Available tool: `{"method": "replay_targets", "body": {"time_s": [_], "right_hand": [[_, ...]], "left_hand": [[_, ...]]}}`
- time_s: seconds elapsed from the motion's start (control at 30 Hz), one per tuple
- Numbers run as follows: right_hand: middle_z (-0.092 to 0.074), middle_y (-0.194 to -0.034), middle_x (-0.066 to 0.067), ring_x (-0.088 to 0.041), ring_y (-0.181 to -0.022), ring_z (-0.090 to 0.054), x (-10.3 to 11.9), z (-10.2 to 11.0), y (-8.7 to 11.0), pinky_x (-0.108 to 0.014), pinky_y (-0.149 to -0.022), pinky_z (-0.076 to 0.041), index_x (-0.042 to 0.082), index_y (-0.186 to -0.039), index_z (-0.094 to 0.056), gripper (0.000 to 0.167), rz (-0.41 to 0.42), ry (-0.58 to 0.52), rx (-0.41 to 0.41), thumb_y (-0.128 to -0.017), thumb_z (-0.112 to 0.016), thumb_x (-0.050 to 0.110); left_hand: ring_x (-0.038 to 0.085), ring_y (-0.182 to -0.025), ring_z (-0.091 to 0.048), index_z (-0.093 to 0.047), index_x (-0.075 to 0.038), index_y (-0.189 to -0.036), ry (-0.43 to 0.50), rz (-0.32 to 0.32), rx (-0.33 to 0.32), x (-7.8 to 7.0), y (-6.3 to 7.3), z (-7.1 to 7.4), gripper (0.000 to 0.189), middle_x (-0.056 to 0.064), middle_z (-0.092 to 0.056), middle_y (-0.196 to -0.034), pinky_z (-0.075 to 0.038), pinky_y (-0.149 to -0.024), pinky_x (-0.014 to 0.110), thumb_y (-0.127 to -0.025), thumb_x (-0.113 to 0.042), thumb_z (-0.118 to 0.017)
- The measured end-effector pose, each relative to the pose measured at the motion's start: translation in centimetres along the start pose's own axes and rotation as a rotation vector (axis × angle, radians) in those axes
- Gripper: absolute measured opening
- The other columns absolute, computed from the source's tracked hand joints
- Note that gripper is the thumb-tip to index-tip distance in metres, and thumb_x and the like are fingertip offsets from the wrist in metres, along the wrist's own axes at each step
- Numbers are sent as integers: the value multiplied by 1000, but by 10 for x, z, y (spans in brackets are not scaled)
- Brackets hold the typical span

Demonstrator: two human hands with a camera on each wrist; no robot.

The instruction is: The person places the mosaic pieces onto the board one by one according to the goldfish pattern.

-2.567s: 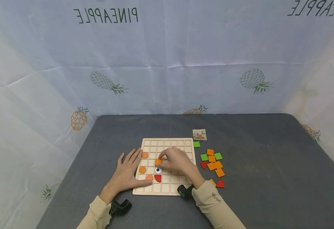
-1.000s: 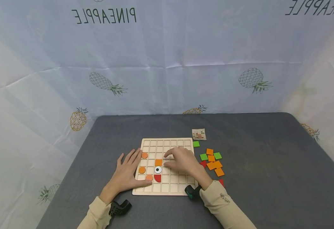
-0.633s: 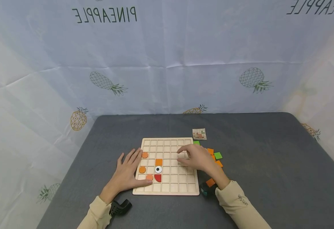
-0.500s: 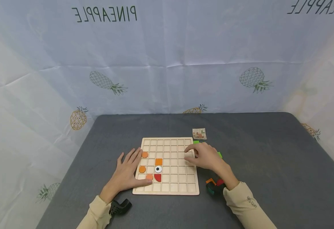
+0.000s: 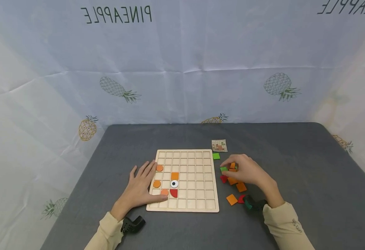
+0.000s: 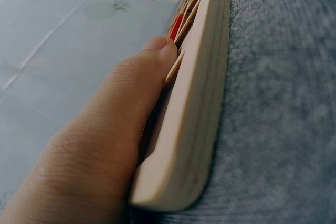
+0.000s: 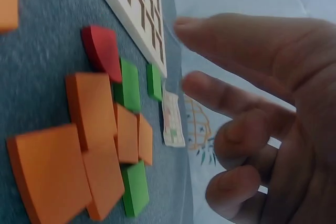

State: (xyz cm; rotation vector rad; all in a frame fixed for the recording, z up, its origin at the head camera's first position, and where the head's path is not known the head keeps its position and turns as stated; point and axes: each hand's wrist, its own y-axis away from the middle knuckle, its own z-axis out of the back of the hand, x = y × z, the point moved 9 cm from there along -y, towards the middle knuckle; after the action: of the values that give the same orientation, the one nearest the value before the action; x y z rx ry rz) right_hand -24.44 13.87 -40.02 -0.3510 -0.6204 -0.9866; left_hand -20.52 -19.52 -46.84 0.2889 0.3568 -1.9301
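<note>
My left hand (image 5: pixel 138 187) rests on the left edge of a wooden grid board (image 5: pixel 198 196), fingers extended. In the left wrist view its thumb (image 6: pixel 113 111) lies along the board's rim. On the board are an orange square (image 5: pixel 175 176), a white disc with a black dot (image 5: pixel 174 184), a red quarter-circle (image 5: pixel 174 193) and several orange discs (image 5: pixel 157 184). Over the loose pieces at the right hovers my right hand (image 5: pixel 248 170). The right wrist view shows its thumb and fingers apart, holding nothing, above orange squares (image 7: pixel 50 174), a green square (image 7: pixel 127 85) and a red piece (image 7: pixel 101 52).
A small printed pattern card (image 5: pixel 219 146) lies beyond the board's far right corner, with a green square (image 5: pixel 216 156) close by. Nearer me are another orange square (image 5: pixel 232 199) and a red piece (image 5: pixel 241 199). A pineapple-print cloth (image 5: pixel 182 97) hangs behind the grey table (image 5: pixel 295 163).
My right hand has let go of the orange square on the board and moved right, off the board, to the loose pieces. The left hand has stayed in place.
</note>
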Motion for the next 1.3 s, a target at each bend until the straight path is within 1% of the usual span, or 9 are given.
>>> {"method": "replay_targets", "body": {"time_s": [0.17, 0.3, 0.4, 0.43, 0.5, 0.63, 0.73, 1.07, 1.3], "right_hand": [[-78, -111, -10, -9, -75, -57, -8, -5, 5, -26, -65, -49, 6, -120, -83, 27, -17, 10, 88, -94, -84, 14], [-76, -126, -17, -27, -103, -69, -13, -10, 7, -37, -81, -59, 8, -122, -83, 31, -36, 43, 134, -91, -86, 11], [-72, -138, -23, -44, -125, -65, -16, -14, 8, -50, -93, -62, 9, -123, -83, 32, -52, 56, 157, -91, -87, 10], [-71, -139, -24, -46, -126, -64, -16, -15, 7, -52, -94, -61, 9, -123, -84, 32, -55, 59, 163, -91, -87, 10], [-72, -136, -21, -42, -121, -66, -17, -17, 6, -51, -93, -61, 11, -122, -84, 31, -59, 70, 171, -91, -87, 10], [-74, -117, -10, -20, -97, -63, -15, -20, 3, -35, -80, -57, 11, -120, -85, 29, -45, 85, 185, -91, -87, 12], [-72, -108, -4, -13, -91, -59, -15, -23, 2, -29, -76, -54, 11, -119, -85, 27, -34, 90, 194, -92, -87, 13], [-66, -93, 4, -7, -80, -52, -11, -27, -3, -24, -70, -47, 15, -107, -84, 20, -22, 126, 126, -92, -88, 27], [-63, -90, 4, -8, -80, -49, -10, -31, -3, -24, -69, -44, 11, -119, -83, 31, -36, 98, 157, -91, -89, 23]], "left_hand": [[47, -164, -30, -33, -4, -171, 2, 6, 8, 0, 0, -1, 136, 19, -35, -177, -12, -124, 81, -78, -100, -57], [47, -164, -30, -33, -4, -170, 0, 6, 11, 0, 0, -2, 135, 19, -35, -177, -12, -125, 81, -78, -99, -57], [47, -164, -31, -34, -3, -170, -4, 4, 8, -1, 0, -1, 135, 20, -35, -177, -12, -124, 82, -78, -99, -58], [47, -164, -31, -34, -3, -170, -7, 3, 7, -1, 0, -1, 135, 20, -36, -177, -13, -124, 82, -78, -99, -58], [47, -164, -31, -34, -4, -170, -11, 3, 6, -1, 0, -1, 135, 19, -36, -177, -13, -124, 82, -78, -99, -58], [47, -164, -31, -34, -4, -170, -13, 3, 7, -1, -1, -1, 134, 19, -36, -177, -13, -124, 82, -78, -99, -58], [47, -164, -31, -34, -5, -170, -11, 4, 7, 0, -1, -1, 133, 19, -36, -177, -13, -125, 82, -79, -98, -59], [47, -164, -31, -34, -4, -170, -12, 8, 3, 0, -2, 0, 133, 19, -36, -177, -13, -125, 81, -78, -98, -59], [47, -163, -32, -35, -4, -170, -12, 6, 1, -1, -1, 0, 133, 19, -37, -176, -14, -124, 81, -78, -97, -59]]}}
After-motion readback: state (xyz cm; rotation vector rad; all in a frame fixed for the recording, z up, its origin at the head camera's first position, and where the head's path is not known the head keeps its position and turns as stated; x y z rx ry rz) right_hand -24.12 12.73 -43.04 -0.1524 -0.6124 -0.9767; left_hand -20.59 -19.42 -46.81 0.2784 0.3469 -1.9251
